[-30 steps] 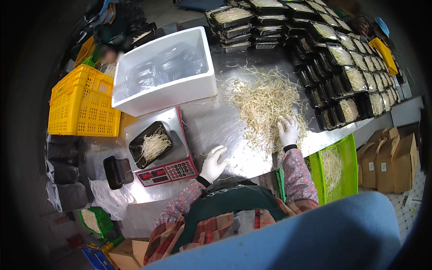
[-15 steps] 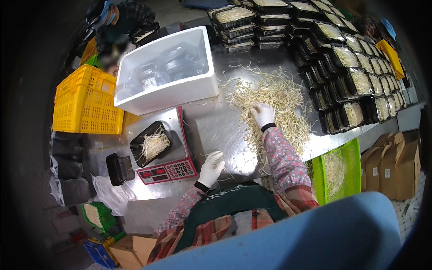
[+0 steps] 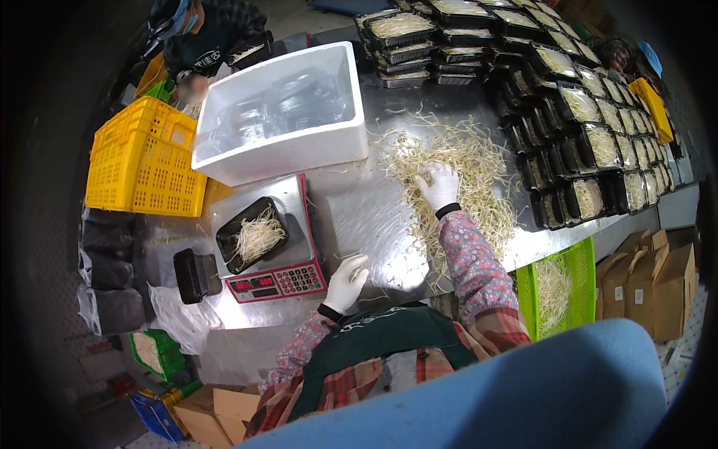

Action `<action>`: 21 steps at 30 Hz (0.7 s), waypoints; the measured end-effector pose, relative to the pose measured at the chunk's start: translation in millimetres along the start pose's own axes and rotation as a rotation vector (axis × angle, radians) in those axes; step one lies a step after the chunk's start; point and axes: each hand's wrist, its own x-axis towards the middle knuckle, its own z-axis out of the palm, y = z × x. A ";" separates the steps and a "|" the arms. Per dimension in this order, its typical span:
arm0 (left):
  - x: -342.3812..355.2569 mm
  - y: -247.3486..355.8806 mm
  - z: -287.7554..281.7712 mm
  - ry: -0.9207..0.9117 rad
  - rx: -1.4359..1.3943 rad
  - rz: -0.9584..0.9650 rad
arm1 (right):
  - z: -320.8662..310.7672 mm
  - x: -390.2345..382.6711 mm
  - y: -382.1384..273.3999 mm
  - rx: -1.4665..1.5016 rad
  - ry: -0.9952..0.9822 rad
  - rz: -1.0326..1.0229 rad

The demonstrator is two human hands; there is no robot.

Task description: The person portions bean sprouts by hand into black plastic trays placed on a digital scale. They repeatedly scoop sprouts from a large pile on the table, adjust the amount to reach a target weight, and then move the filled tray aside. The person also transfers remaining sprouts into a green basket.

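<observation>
My right hand (image 3: 438, 186), in a white glove, is in the pile of bean sprouts (image 3: 479, 176) on the metal table, its fingers curled into the sprouts. In a matching glove, my left hand (image 3: 345, 285) hovers by the table's near edge with fingers loosely bent and apart, nothing visible in it. To its left stands a red-trimmed digital scale (image 3: 299, 280). A black plastic tray (image 3: 222, 237) holding a clump of sprouts (image 3: 258, 238) rests tilted on the scale's plate. Beside the scale sits another black tray (image 3: 190, 276).
A white foam box (image 3: 299, 150) with clear plastic lids stands behind the scale, beside a yellow crate (image 3: 142, 161). Stacked packed trays (image 3: 591, 146) line the right and back. A green basket (image 3: 585, 277) is below the right edge. Co-workers are across the table.
My right hand has shifted slightly within the sprouts, its fingers curling more. The left hand's fingers have loosened a little. The view has shifted slightly; the trays and scale stay put.
</observation>
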 end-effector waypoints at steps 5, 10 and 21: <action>1.6 1.4 -0.3 -0.013 0.023 0.026 | 11.8 -3.1 1.0 -0.185 -0.113 -0.018; 9.6 0.6 2.0 -0.071 -0.034 0.004 | -15.2 -14.6 25.9 0.446 0.137 0.159; 41.4 5.6 29.5 -0.252 0.069 0.086 | -185.6 -231.9 131.2 0.709 0.414 0.825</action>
